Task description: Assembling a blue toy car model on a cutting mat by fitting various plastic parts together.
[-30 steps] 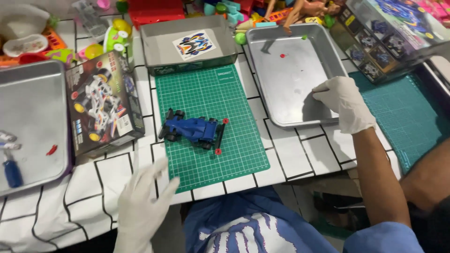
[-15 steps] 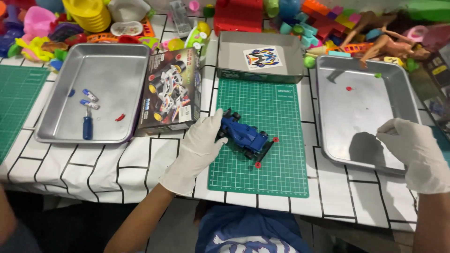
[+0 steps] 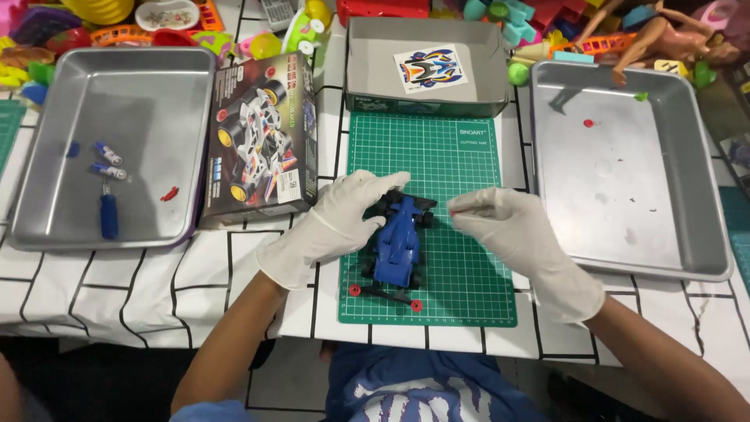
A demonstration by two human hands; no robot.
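Observation:
A blue toy race car [image 3: 396, 248] with small red rollers lies lengthwise on the green cutting mat [image 3: 461, 164]. My left hand [image 3: 336, 223], in a white glove, rests on the car's left side with fingers over its far end. To the car's right is my gloved right hand [image 3: 512, 238], its fingertips pinched together near a small red bit beside the car's far end. Whether they touch the car I cannot tell.
A steel tray [image 3: 47, 156] at left holds a blue screwdriver [image 3: 108, 212] and small parts. The kit box [image 3: 262, 137] lies beside it. A grey box lid [image 3: 367, 59] with a sticker sheet sits behind the mat. Another steel tray [image 3: 695, 195] is at right. Toys crowd the back.
The car has been turned from slanted to lengthwise on the mat. My right hand came from the right tray to the car. My left hand stays on the car.

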